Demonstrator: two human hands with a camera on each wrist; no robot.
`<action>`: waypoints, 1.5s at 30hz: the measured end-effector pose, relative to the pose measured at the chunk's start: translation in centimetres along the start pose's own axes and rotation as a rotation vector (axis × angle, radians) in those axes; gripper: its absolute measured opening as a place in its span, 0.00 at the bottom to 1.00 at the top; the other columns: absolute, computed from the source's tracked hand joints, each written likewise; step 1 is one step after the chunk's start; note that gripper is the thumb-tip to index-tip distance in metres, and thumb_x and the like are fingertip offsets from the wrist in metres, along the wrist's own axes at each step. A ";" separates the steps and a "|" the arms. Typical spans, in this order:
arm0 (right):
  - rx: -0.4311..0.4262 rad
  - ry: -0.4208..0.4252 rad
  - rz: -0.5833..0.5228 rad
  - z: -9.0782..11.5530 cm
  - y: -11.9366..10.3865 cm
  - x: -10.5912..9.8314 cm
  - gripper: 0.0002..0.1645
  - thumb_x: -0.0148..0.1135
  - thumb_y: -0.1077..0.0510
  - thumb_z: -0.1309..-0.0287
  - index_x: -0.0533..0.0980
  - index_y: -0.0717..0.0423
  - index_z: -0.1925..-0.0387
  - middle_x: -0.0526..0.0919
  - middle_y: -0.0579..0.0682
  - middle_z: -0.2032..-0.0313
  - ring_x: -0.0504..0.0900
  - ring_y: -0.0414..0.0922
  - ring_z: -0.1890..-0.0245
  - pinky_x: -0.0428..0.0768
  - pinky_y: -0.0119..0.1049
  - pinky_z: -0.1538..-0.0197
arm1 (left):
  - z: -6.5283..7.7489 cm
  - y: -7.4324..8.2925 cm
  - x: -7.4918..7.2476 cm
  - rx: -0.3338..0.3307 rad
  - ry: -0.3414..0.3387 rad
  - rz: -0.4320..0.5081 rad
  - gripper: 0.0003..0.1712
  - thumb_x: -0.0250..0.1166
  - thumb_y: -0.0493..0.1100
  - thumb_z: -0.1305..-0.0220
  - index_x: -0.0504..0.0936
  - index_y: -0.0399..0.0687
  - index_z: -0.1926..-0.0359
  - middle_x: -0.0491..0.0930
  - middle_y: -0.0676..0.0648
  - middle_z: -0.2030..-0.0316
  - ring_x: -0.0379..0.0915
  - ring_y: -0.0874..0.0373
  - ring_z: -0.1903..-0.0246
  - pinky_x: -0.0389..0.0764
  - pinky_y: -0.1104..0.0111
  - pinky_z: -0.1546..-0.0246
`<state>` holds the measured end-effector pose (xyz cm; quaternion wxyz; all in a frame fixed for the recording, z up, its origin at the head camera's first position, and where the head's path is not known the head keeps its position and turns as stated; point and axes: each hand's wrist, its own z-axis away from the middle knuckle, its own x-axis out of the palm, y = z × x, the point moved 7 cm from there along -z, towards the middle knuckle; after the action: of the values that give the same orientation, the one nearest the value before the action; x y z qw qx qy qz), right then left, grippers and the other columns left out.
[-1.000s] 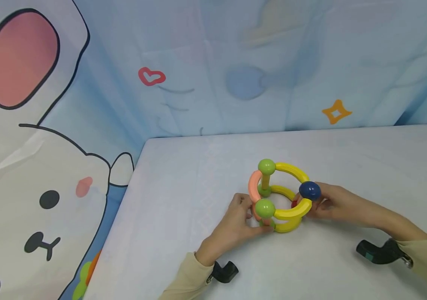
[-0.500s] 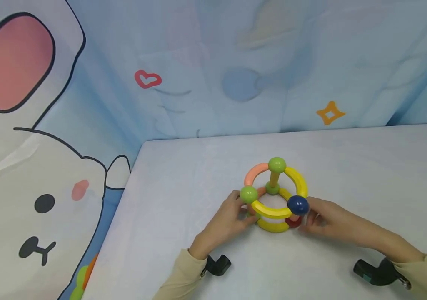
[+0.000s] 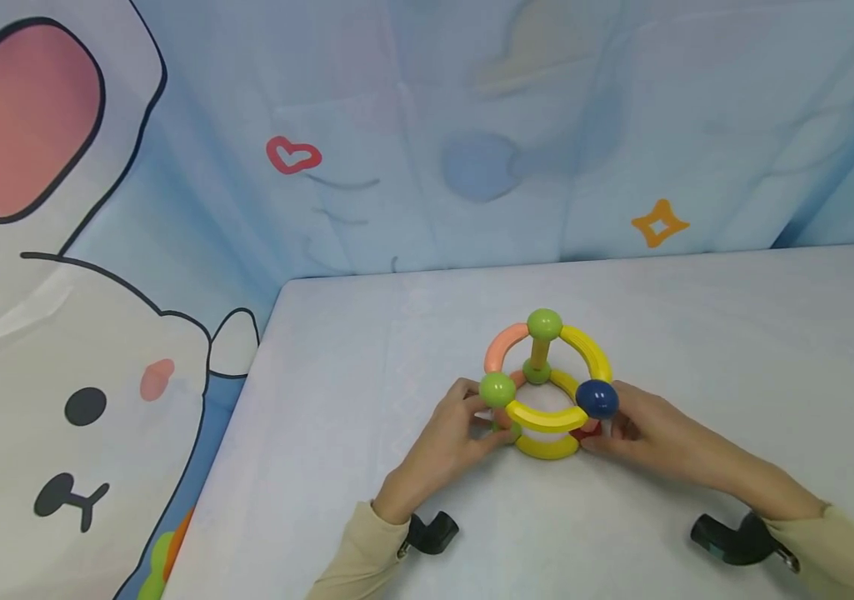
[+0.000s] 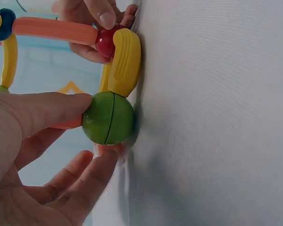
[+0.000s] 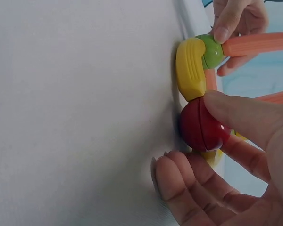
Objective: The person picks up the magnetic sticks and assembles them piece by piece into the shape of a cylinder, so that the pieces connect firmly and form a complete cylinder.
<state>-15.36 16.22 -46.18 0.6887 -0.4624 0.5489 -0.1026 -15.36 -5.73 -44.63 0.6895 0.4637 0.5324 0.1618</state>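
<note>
A two-level building toy of colored balls and curved rods stands on the table. Its upper ring has a blue ball point(image 3: 596, 399), a green ball point(image 3: 497, 390), a rear green ball point(image 3: 544, 324), two yellow rods and an orange rod. My left hand point(image 3: 451, 432) pinches the lower green ball point(image 4: 108, 117), thumb on its side. Across from it, my right hand point(image 3: 670, 433) pinches the lower red ball point(image 5: 200, 125) between thumb and a finger, other fingers loosely bent below. A yellow rod point(image 5: 190, 68) joins those two balls. In the head view, the hands partly hide both.
A white cloth covers the table point(image 3: 367, 350). Behind it hangs a blue printed curtain point(image 3: 471, 100), with a cartoon animal print point(image 3: 119, 333) at left. Black wrist cameras sit at the left sleeve point(image 3: 367, 550) and the right sleeve point(image 3: 839, 542).
The toy has turned, bringing its blue ball toward me and its left green ball farther left. My right hand has closed in on the red ball; my left hand stays by the lower green ball.
</note>
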 end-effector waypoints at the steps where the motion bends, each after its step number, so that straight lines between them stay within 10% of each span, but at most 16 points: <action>1: 0.009 0.007 0.013 0.0 0.0 -0.1 0.18 0.77 0.61 0.41 0.76 0.55 0.55 0.73 0.44 0.67 0.70 0.36 0.70 0.74 0.30 0.70 | 0.0 0.0 0.0 0.002 0.001 -0.006 0.06 0.74 0.36 0.34 0.84 0.42 0.64 0.72 0.46 0.49 0.75 0.56 0.47 0.81 0.76 0.47; 13: -0.200 0.187 0.043 0.8 -4.0 -1.5 0.22 0.80 0.62 0.46 0.79 0.43 0.53 0.78 0.34 0.59 0.79 0.33 0.63 0.84 0.33 0.62 | 0.4 0.8 -1.0 0.150 0.021 0.062 0.21 0.74 0.35 0.34 0.82 0.41 0.41 0.82 0.47 0.52 0.81 0.60 0.48 0.81 0.72 0.44; 23: -0.055 0.131 0.045 0.7 -3.9 -1.6 0.23 0.75 0.61 0.39 0.81 0.58 0.43 0.86 0.46 0.51 0.87 0.43 0.56 0.88 0.44 0.55 | 0.2 1.1 -0.7 0.145 -0.018 0.090 0.29 0.72 0.34 0.33 0.78 0.41 0.31 0.83 0.46 0.53 0.81 0.61 0.49 0.79 0.74 0.43; 45: -0.047 0.134 0.027 0.8 -3.8 -1.8 0.21 0.74 0.62 0.37 0.81 0.55 0.44 0.86 0.45 0.51 0.87 0.45 0.55 0.88 0.42 0.53 | -0.3 1.3 -0.6 0.116 -0.043 0.076 0.24 0.71 0.35 0.31 0.79 0.40 0.35 0.82 0.49 0.56 0.81 0.64 0.50 0.79 0.73 0.43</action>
<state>-14.03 15.73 -42.18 0.6407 -0.4632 0.6022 -0.1111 -15.48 -5.39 -43.20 0.6661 0.5262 0.5080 0.1465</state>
